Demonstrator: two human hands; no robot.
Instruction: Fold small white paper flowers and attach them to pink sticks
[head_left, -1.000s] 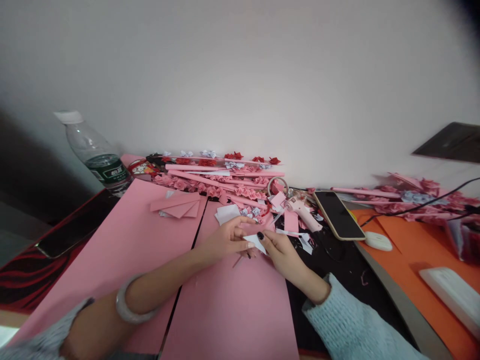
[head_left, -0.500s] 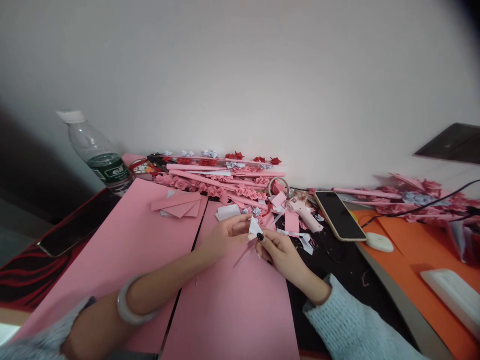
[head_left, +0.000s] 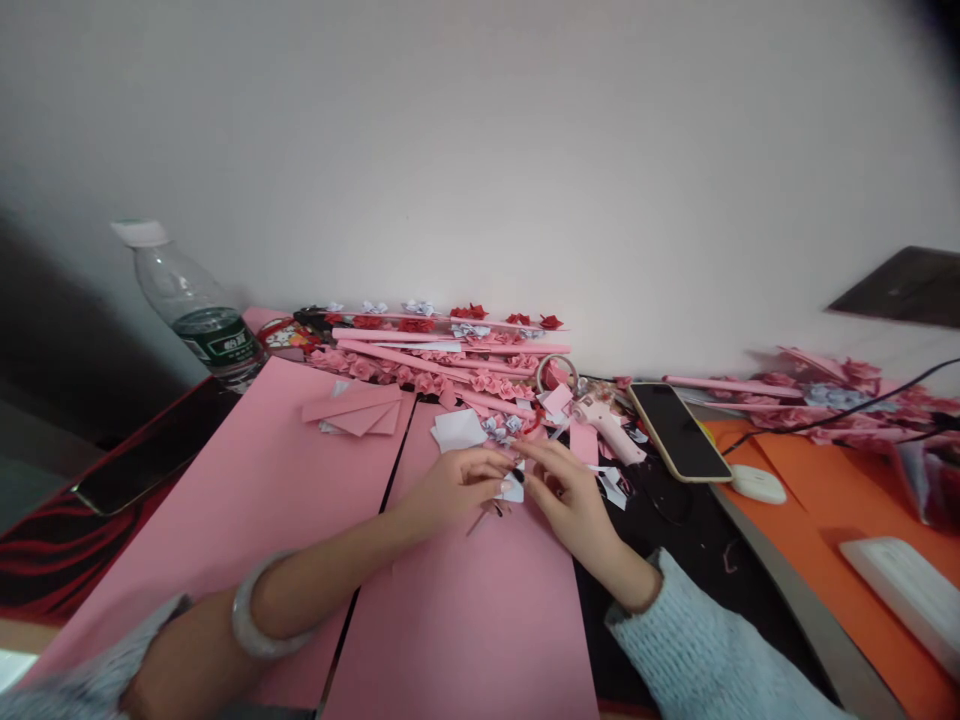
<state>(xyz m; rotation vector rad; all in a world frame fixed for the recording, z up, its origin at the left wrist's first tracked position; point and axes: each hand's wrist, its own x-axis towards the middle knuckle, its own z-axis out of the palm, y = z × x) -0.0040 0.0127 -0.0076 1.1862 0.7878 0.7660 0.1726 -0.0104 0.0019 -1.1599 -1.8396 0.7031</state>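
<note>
Between my two hands is a small piece of folded white paper (head_left: pixel 514 489). My left hand (head_left: pixel 454 490) comes in from the left, its fingertips closed on the paper's left side. From the right, my right hand (head_left: pixel 568 500) curls its fingers and thumb around the paper's other edge. The fingers partly cover the paper, so its exact folds are hidden. A thin pointed object (head_left: pixel 478 520) shows just below the left fingertips, too small to name. Beneath both hands lies a large pink paper sheet (head_left: pixel 465 620).
White paper squares (head_left: pixel 459 430) and pink folded pieces (head_left: pixel 360 408) lie beyond my hands. Paper flowers (head_left: pixel 427 383) line the wall. A pink glue gun (head_left: pixel 609 428), a phone (head_left: pixel 679 432) and white scraps (head_left: pixel 613 487) are to the right; a water bottle (head_left: pixel 199 310) stands left.
The white paper, pointing up as a triangle before, now sits lower and flatter between my fingers. My right fingers have moved up and over it; my left hand has dropped slightly.
</note>
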